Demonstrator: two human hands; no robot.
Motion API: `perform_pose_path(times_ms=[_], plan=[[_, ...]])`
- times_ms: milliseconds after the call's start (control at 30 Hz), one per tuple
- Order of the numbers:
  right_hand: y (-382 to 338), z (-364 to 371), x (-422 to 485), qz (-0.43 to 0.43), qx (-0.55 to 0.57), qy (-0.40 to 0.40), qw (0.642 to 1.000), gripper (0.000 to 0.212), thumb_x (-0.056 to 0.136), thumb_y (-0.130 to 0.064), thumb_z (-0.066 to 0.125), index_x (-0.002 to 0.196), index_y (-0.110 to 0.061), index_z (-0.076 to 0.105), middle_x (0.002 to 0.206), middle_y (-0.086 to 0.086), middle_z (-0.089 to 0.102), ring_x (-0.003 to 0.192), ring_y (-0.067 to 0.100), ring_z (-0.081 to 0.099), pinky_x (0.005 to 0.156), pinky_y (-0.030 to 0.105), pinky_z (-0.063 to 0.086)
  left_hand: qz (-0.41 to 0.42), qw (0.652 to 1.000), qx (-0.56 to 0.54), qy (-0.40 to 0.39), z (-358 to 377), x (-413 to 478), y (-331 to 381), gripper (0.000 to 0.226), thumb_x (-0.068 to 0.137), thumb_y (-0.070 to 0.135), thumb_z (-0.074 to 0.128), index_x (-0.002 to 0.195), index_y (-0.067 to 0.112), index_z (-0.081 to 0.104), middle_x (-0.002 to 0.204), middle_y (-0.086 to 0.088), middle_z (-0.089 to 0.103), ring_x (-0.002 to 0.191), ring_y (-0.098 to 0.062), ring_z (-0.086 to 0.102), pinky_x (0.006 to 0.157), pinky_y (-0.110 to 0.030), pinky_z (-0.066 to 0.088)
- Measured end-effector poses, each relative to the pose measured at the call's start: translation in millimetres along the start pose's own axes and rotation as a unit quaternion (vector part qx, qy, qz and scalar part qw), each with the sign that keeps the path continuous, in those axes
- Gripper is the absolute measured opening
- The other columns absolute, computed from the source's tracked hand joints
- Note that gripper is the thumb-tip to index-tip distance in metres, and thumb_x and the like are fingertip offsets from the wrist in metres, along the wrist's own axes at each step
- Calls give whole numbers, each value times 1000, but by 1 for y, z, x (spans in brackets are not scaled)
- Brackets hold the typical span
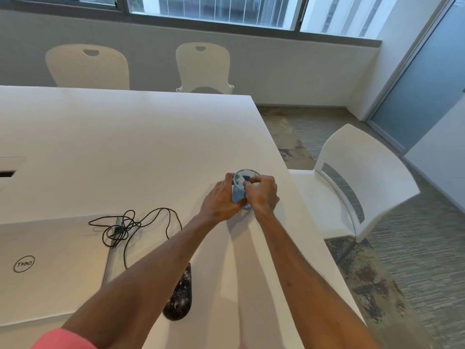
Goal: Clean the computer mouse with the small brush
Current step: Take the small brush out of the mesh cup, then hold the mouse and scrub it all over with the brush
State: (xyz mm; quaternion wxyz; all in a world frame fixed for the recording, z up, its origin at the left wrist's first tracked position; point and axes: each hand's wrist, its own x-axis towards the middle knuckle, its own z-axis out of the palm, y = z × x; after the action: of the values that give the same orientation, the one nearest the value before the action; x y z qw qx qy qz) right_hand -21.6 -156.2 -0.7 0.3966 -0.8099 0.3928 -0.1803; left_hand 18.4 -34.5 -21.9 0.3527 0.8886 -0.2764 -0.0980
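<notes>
We see both bare hands meeting right of centre in the frame, over the white table [141, 137], around a small light-blue mesh cup [238, 191]. The left hand [221, 200] wraps the cup's left wall, its fingers curled shut on it, though the fingertips are hidden behind the cup. The right hand [263, 193] covers the cup's right side and part of its rim, fingers bent and pinched at the opening; we cannot tell whether they grip the rim or something inside. A dark blue shape [246, 178] shows within the mouth of the cup, too small for us to identify, so we cannot confirm a brush.

The black computer mouse with white speckles [180, 295] lies on the table at lower centre, well apart from the hands, and the left forearm crosses over its upper part, hiding it. Its thin black cable [141, 224] runs up and left into a loose tangle at centre left, partly resting on the closed silver laptop [50, 268], whose left and lower edges are cut off by the frame. A pink sleeve [63, 340] is clipped at the bottom left corner. A white plastic chair [359, 177] stands beside the table at right, and two more chair backs [88, 66] rise behind the far edge at upper left and upper centre
</notes>
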Motion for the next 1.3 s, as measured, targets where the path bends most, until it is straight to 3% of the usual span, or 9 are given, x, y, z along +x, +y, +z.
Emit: perform_pose_path(times_ms=[100, 200, 333, 500, 733, 833, 933, 1133, 1300], plan=[[-4, -9, -5, -16, 42, 16, 999, 18, 98, -28, 82, 112, -19, 81, 131, 2, 75, 121, 28, 71, 111, 51, 53, 7, 1000, 0, -8, -4, 1, 4, 85, 96, 54, 86, 159, 16, 43, 152, -11, 65, 127, -35, 70, 91, -39, 56], [-11, -22, -8, -46, 85, 44, 994, 21, 99, -28, 82, 114, -14, 80, 131, 4, 75, 122, 26, 71, 110, 49, 57, 8, 999, 3, -34, -7, 2, 11, 89, 99, 52, 84, 168, 19, 39, 164, -9, 53, 135, -33, 66, 105, -43, 58], [-23, -40, -11, -99, 168, 81, 978, 22, 100, -25, 82, 116, -10, 82, 131, 5, 77, 125, 22, 70, 110, 36, 56, 7, 999, 13, -52, -12, -5, 9, 110, 100, 47, 84, 180, 16, 16, 186, -9, 24, 168, -34, 32, 136, -48, 33], [-39, -59, -27, -130, 266, 96, 950, 21, 104, -23, 78, 121, -12, 81, 124, 4, 80, 120, 20, 73, 107, 35, 57, 15, 997, 66, -26, -23, -25, 2, 121, 106, 62, 69, 180, 13, -14, 190, -5, -13, 177, -23, -3, 143, -42, 6], [-34, -71, -78, -143, 365, 3, 920, 16, 113, -24, 64, 116, -10, 71, 96, 7, 83, 90, 20, 82, 91, 42, 69, 13, 996, 82, 15, -51, -71, -10, 107, 112, 58, 60, 181, 14, -10, 190, -4, -8, 177, -23, 1, 143, -44, 9], [-20, -70, -108, -138, 367, -76, 917, 12, 113, -29, 63, 110, -21, 72, 81, -6, 79, 70, 15, 79, 69, 34, 70, 12, 996, 78, 29, -63, -103, -18, 102, 114, 54, 59, 181, 17, -8, 191, -2, -6, 177, -23, 2, 141, -43, 9], [-5, -68, -138, -111, 363, -135, 915, 18, 111, -28, 68, 116, -15, 79, 76, -1, 74, 59, 15, 71, 54, 31, 61, -4, 997, 69, 42, -73, -139, -25, 97, 115, 52, 59, 182, 20, -3, 191, -3, 4, 176, -25, 7, 140, -47, 13], [23, -67, -188, -16, 383, -208, 900, 28, 104, -30, 77, 121, -10, 69, 75, 2, 73, 55, 18, 68, 51, 28, 55, -44, 995, 46, 70, -89, -214, -43, 91, 112, 56, 61, 182, 24, 13, 187, -5, 23, 174, -25, 20, 140, -50, 20], [42, -65, -212, 90, 426, -259, 862, 26, 102, -27, 78, 119, -7, 78, 96, 7, 85, 59, 18, 69, 57, 29, 53, -62, 994, 35, 83, -92, -270, -65, 114, 96, 67, 79, 182, 26, 16, 186, -3, 26, 173, -25, 19, 140, -52, 19]])
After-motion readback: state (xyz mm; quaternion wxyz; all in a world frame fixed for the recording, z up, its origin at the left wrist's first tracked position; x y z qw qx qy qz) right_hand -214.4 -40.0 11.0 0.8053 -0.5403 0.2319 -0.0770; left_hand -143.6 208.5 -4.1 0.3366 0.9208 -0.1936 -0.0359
